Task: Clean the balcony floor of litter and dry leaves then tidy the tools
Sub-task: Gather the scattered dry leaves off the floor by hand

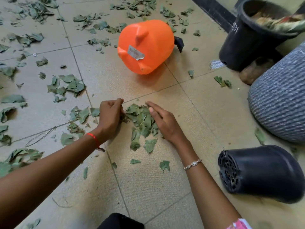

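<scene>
Many dry leaves (69, 85) scattered over tiled floor (148, 187), thickest on the left and far side; a few loose ones near the person. Ribbed grey pot (280, 100) at right edge, partly cut off. Tall black pot (244, 42) upright at top right, something blurred inside it, contents unclear. It sits tilted against a stone (254, 71) at its base. Second black pot (264, 174) lies on its side at lower right, perforated bottom facing left. Orange bucket (148, 47) tipped over at centre top, underside toward camera, with a torn sticker (135, 52) on it; a dark part pokes out on its right side, can't tell what. Small leaf pile (142, 118) on the floor at centre, between the two hands, nearer than the bucket.

Left hand (109, 118) at the pile's left edge, fingers curled in, gripping a few dark leaves from the pile. Right hand (163, 123) at the pile's right edge, fingers straight and together, palm down, resting on the leaves, holding nothing.

Red thread (94, 139) on left wrist. Beaded bracelet (192, 164) on right wrist. Paper label (216, 63) flat on the floor just left of the tall black pot's base.
</scene>
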A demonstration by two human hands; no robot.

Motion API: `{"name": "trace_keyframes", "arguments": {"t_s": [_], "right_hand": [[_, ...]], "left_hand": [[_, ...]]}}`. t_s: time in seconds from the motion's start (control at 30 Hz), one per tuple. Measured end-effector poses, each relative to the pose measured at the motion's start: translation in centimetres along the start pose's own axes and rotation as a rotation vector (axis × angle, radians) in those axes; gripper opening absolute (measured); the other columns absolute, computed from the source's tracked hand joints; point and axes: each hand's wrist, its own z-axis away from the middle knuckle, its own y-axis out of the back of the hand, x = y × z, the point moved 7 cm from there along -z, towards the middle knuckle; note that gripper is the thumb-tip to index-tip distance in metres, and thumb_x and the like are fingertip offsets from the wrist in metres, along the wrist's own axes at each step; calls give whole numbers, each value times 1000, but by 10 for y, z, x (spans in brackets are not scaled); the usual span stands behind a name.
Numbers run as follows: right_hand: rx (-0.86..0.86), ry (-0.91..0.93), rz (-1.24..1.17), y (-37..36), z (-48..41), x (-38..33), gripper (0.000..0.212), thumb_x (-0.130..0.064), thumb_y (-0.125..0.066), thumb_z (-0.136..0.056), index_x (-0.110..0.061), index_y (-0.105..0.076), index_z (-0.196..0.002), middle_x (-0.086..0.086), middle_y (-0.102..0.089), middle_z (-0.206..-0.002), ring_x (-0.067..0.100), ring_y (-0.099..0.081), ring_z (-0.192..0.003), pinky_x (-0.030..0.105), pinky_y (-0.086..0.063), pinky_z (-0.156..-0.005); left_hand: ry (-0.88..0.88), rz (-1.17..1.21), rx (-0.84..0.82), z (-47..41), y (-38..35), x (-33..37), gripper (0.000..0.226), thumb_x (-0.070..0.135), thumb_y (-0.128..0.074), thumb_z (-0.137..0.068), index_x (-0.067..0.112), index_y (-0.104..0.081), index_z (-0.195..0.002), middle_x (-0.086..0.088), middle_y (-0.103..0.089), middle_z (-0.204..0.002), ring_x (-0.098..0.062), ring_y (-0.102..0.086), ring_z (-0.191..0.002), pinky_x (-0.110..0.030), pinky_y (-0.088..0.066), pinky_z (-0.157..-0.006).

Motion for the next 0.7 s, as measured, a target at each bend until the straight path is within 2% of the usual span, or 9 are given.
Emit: {"name": "trace_keyframes", "arguments": {"t_s": [0.07,0.23,0.33,0.4,0.47,0.5,0.57,0.63,0.7], "right_hand": [[156,1,-125,16,10,1,51,-44,-35,-95,-21,-41,-140,-1,-39,-147,3,-32,-133,25,-29,-110],[707,-182,-147,77,18,18,46,-31,-39,-100,-11,-39,-141,4,-38,-148,12,-33,-136,9,-24,-101],[1009,-374,-212,116,11,37,46,-24,-40,-99,-9,-34,-143,8,-30,-152,19,-27,-140,20,-24,-108],[1136,-506,-230,137,0,53,50,-22,-42,-98,-7,-31,-144,10,-24,-154,21,-20,-142,30,-25,-112],[1164,-599,-143,155,-15,61,54,-23,-44,-95,-7,-29,-144,12,-19,-155,22,-13,-144,32,-22,-111],[1161,-622,-72,165,-23,65,55,-24,-45,-94,-6,-29,-144,13,-17,-155,23,-12,-144,33,-22,-112],[1133,-647,67,183,-37,75,57,-27,-45,-93,-5,-29,-143,15,-17,-154,25,-11,-143,35,-20,-113],[1092,-677,140,200,-47,92,59,-31,-44,-93,-7,-28,-144,14,-17,-154,26,-11,-143,36,-16,-115],[1060,-680,139,211,-56,111,58,-34,-42,-94,-11,-29,-145,11,-22,-153,27,-16,-142,37,-17,-115]], "left_hand": [[-7,24,-13,-4,-6,-1,47,14,-47,-95,9,-42,-49,5,-32,-33,-16,-30,-34,-34,-32,-50],[-146,-23,-103,-10,-48,19,53,13,-50,-93,14,-41,-41,6,-30,-35,-11,-25,-32,-20,-23,-43],[-240,-72,-232,-16,-85,38,63,10,-48,-93,21,-39,-32,12,-28,-33,-5,-22,-33,-17,-25,-42],[-320,-130,-317,-17,-110,50,63,9,-48,-93,22,-39,-32,12,-28,-32,-4,-22,-32,-14,-23,-40],[-397,-214,-353,-18,-126,56,56,9,-49,-93,21,-42,-39,11,-31,-32,-6,-25,-31,-14,-27,-42],[-433,-258,-360,-21,-132,57,51,9,-50,-93,12,-43,-42,10,-32,-34,-7,-26,-31,-19,-31,-45],[-472,-331,-367,-29,-136,51,45,9,-50,-93,6,-45,-48,-3,-33,-42,-10,-26,-36,-27,-34,-51],[-455,-377,-345,-42,-131,42,44,11,-51,-93,5,-45,-49,-4,-33,-47,-9,-25,-40,-31,-34,-53],[-396,-381,-327,-55,-126,33,45,13,-51,-94,3,-46,-50,-3,-36,-45,-10,-29,-41,-27,-31,-50]]}}
